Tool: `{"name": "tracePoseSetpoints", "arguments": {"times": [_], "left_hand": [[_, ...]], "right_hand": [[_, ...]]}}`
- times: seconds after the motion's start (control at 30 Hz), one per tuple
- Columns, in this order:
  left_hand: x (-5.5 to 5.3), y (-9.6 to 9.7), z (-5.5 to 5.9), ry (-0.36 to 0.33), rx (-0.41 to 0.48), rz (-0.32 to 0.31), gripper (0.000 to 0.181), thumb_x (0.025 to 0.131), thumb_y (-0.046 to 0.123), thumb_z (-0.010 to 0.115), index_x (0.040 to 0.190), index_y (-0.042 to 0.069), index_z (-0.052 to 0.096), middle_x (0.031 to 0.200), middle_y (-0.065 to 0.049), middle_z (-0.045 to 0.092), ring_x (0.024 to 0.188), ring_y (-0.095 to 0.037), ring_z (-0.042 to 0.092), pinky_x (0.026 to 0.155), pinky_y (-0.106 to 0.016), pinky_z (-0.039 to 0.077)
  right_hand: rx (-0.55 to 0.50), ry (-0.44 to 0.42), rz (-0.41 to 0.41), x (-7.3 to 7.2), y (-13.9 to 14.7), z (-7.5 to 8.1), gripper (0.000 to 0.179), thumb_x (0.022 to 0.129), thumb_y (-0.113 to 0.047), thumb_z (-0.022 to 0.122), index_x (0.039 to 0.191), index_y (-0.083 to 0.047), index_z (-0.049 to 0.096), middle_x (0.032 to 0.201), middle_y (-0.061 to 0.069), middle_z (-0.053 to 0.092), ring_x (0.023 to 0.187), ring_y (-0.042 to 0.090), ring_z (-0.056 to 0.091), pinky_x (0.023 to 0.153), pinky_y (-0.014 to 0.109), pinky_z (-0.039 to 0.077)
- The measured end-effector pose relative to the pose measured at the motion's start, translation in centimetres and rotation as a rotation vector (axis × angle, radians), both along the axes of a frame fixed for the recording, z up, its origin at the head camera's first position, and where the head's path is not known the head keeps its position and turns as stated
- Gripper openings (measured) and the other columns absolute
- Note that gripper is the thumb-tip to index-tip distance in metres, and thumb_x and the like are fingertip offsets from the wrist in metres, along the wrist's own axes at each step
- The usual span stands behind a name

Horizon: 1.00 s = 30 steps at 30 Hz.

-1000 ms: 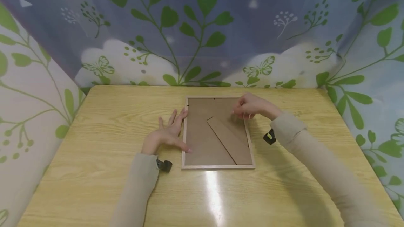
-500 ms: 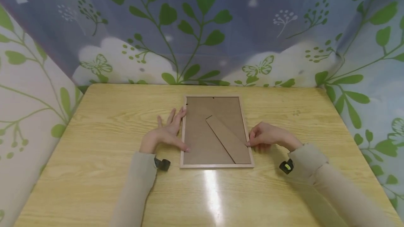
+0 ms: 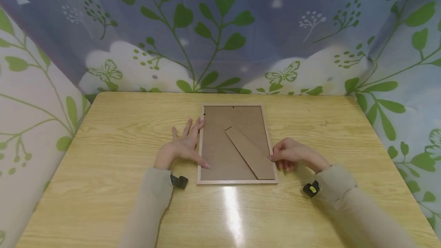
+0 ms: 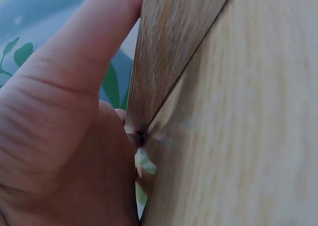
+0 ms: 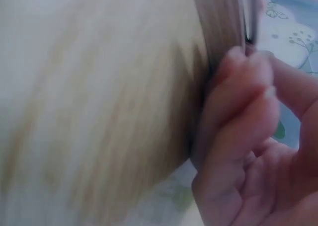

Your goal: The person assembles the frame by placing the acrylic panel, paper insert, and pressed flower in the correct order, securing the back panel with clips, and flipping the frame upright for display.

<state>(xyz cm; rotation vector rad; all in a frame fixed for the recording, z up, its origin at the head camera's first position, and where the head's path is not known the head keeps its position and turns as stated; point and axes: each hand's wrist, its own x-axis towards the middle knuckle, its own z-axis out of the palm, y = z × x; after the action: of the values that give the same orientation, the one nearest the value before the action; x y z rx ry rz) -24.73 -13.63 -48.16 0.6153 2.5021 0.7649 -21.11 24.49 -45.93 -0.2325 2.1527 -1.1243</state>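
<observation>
A picture frame (image 3: 237,181) with a pale wooden border lies back side up on the table, its brown backboard (image 3: 217,144) showing. A slanted stand leg (image 3: 249,154) lies flat against that board. My left hand (image 3: 182,149) rests along the left border, fingers straight and spread, thumb reaching over onto the board. At the right border, my right hand (image 3: 291,153) has its fingers curled against the frame's side and its thumb at the upper edge. In the right wrist view, curled fingers (image 5: 243,107) meet the frame's side (image 5: 218,22).
The wooden table (image 3: 138,118) has a patterned cloth (image 3: 220,49) with leaves and butterflies behind it and at both sides. Small dark tabs (image 3: 204,114) sit at the frame's inner edge. Each wrist wears a black camera (image 3: 311,189).
My right hand has moved from above the frame's upper right part down to its lower right border, then stayed there. The left hand and the frame have hardly moved.
</observation>
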Motion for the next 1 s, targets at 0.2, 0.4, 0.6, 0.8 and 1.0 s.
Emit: {"name": "tracePoseSetpoints", "arguments": {"times": [0.2, 0.4, 0.6, 0.8, 1.0], "left_hand": [[0.1, 0.1, 0.2, -0.001, -0.022, -0.004, 0.154, 0.053, 0.066, 0.088, 0.157, 0.02, -0.016, 0.164, -0.002, -0.019, 0.145, -0.027, -0.031, 0.098, -0.067, -0.031], [0.2, 0.2, 0.4, -0.001, -0.035, 0.008, 0.155, 0.053, 0.067, 0.088, 0.157, 0.02, -0.017, 0.165, 0.0, -0.017, 0.145, -0.026, -0.03, 0.1, -0.067, -0.03], [0.1, 0.1, 0.3, 0.004, -0.024, 0.003, 0.154, 0.053, 0.068, 0.087, 0.158, 0.021, -0.015, 0.164, -0.001, -0.019, 0.145, -0.026, -0.03, 0.099, -0.067, -0.031], [0.2, -0.3, 0.1, 0.009, -0.004, -0.008, 0.152, 0.056, 0.068, 0.086, 0.157, 0.021, -0.017, 0.163, -0.002, -0.022, 0.144, -0.027, -0.031, 0.098, -0.067, -0.032], [0.1, -0.3, 0.3, 0.041, 0.03, 0.008, 0.133, 0.072, 0.064, 0.079, 0.159, 0.017, -0.009, 0.166, -0.003, -0.011, 0.148, -0.026, -0.022, 0.101, -0.069, -0.026]], "right_hand": [[-0.006, -0.031, -0.016, -0.1, -0.1, -0.1, 0.03, 0.091, -0.013, 0.066, 0.064, -0.002, 0.056, 0.052, 0.003, 0.057, 0.039, 0.008, 0.05, 0.04, 0.019, 0.042], [-0.01, -0.066, -0.022, -0.6, 0.0, -0.2, 0.031, 0.088, -0.012, 0.067, 0.06, -0.006, 0.055, 0.048, -0.001, 0.054, 0.038, 0.006, 0.049, 0.039, 0.017, 0.04], [-0.007, -0.055, -0.009, -0.6, -0.1, -0.1, 0.03, 0.09, -0.012, 0.067, 0.063, -0.004, 0.058, 0.051, 0.003, 0.058, 0.04, 0.009, 0.054, 0.04, 0.019, 0.044], [0.065, 0.1, 0.04, -0.5, -0.5, 0.5, 0.026, 0.094, -0.018, 0.064, 0.076, 0.0, 0.058, 0.062, 0.009, 0.066, 0.05, 0.016, 0.061, 0.046, 0.027, 0.049], [0.255, 0.441, 0.0, -0.1, -2.5, 2.7, 0.035, 0.097, -0.022, 0.061, 0.115, 0.008, 0.057, 0.089, 0.016, 0.067, 0.078, 0.028, 0.064, 0.066, 0.04, 0.054]]}}
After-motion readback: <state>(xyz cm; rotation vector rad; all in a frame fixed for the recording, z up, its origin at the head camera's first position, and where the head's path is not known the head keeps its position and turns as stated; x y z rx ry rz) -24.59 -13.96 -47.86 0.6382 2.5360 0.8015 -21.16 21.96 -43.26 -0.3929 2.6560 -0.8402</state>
